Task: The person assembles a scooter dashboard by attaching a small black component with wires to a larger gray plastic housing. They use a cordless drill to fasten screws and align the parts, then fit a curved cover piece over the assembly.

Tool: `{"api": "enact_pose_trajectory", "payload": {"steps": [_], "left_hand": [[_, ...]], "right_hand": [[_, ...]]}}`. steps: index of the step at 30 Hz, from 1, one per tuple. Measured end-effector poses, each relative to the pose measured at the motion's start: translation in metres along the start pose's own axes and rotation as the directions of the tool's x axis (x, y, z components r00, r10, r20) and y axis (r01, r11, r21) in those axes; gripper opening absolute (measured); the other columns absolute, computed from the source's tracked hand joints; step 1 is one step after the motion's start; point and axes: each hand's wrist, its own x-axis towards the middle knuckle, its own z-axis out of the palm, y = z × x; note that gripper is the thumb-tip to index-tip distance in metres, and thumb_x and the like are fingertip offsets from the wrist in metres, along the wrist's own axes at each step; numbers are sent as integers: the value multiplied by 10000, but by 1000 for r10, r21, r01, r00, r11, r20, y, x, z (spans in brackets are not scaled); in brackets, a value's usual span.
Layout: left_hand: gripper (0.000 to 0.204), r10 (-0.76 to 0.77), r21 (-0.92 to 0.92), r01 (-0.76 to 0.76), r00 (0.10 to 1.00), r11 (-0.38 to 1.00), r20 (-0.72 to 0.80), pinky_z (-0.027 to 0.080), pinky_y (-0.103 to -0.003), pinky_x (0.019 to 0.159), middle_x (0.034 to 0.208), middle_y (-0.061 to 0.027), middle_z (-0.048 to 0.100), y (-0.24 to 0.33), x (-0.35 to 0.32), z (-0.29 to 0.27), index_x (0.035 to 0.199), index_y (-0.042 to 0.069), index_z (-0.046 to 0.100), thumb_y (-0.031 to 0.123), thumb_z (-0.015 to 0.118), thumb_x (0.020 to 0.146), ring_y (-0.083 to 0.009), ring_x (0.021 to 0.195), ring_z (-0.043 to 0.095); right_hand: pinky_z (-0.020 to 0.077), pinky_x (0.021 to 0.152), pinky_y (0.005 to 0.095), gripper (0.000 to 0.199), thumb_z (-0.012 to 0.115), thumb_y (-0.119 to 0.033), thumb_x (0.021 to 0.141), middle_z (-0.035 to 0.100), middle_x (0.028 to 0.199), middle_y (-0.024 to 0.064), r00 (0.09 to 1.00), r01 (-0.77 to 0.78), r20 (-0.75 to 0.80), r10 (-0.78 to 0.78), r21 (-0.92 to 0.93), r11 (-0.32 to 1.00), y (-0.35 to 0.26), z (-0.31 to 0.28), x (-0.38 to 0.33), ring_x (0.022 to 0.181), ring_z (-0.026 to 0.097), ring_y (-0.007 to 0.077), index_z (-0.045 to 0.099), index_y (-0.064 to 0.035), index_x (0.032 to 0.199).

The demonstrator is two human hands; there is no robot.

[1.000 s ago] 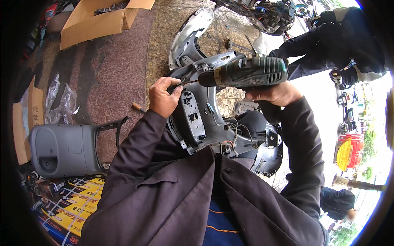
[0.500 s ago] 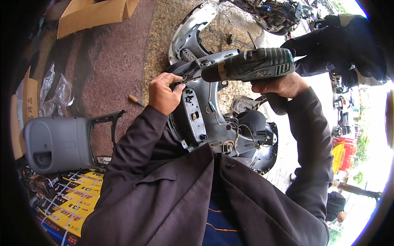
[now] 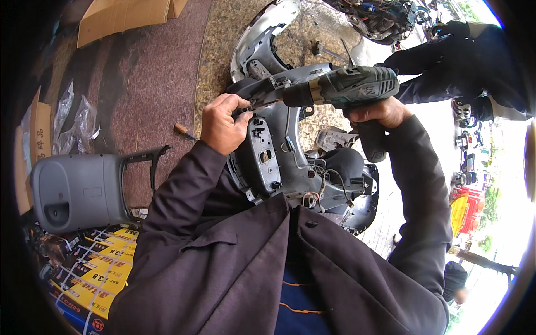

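Note:
My right hand (image 3: 382,113) is closed around the grip of a dark green cordless drill (image 3: 354,86). The drill points left, and its thin bit reaches toward my left fingertips. Thumb and forefinger of my left hand (image 3: 224,125) pinch together at the upper part of a grey plastic scooter body panel (image 3: 290,137). Whatever sits between those fingers is too small to make out. Clips and a metal strip (image 3: 263,153) line the panel just below my left hand, and loose wires (image 3: 329,177) hang at its near right end.
A screwdriver (image 3: 183,131) lies on the reddish mat left of the panel, near a grey plastic cover (image 3: 78,192). Beyond the panel lies a hammer (image 3: 326,51). Yellow boxes (image 3: 103,268) are stacked at lower left; a cardboard box (image 3: 123,22) stands far left. Another person's dark-clothed legs (image 3: 458,64) are at far right.
The drill has tilted, and its chuck has drawn slightly right, away from my left fingers. My left hand stays at nearly the same spot. The other person's legs have shifted a little.

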Motion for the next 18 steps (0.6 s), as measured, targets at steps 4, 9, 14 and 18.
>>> {"api": "enact_pose_trajectory", "payload": {"steps": [4, 9, 14, 18], "left_hand": [[221, -3, -15, 3, 1000, 1000, 8, 549, -390, 722, 881, -148, 686, 0, 0, 1, 900, 10, 677, -35, 785, 712, -329, 822, 689], [213, -6, 8, 6, 1000, 1000, 14, 550, -392, 717, 874, -153, 683, 1, 1, 1, 894, 4, 673, -38, 779, 714, -329, 815, 688], [191, -32, 5, 32, 999, 999, 26, 536, -368, 763, 878, -156, 695, -1, 0, 1, 886, -13, 662, -34, 763, 725, -303, 838, 696], [184, -65, -2, 65, 997, 998, 31, 537, -371, 766, 879, -153, 695, 1, 0, 1, 884, -10, 664, -29, 760, 728, -303, 841, 696]], "right_hand": [[545, 789, 331, 421, 860, -58, 731, 730, 967, 45, 1000, 20, -3, -21, -154, 988, -8, 4, -6, 858, 650, 145, 712, -39, 1124], [540, 837, 336, 427, 863, -56, 734, 739, 1006, 53, 995, 98, -2, -103, -278, 955, -21, 14, -7, 906, 660, 161, 711, -35, 1133], [547, 857, 345, 431, 869, -80, 736, 743, 1016, 68, 989, 143, 26, -146, -440, 887, -27, 14, -5, 915, 677, 183, 711, -40, 1135], [566, 840, 348, 431, 868, -111, 752, 745, 1020, 88, 917, 395, 171, -360, -521, 757, -27, 11, 4, 900, 698, 201, 707, -51, 1148]]}}
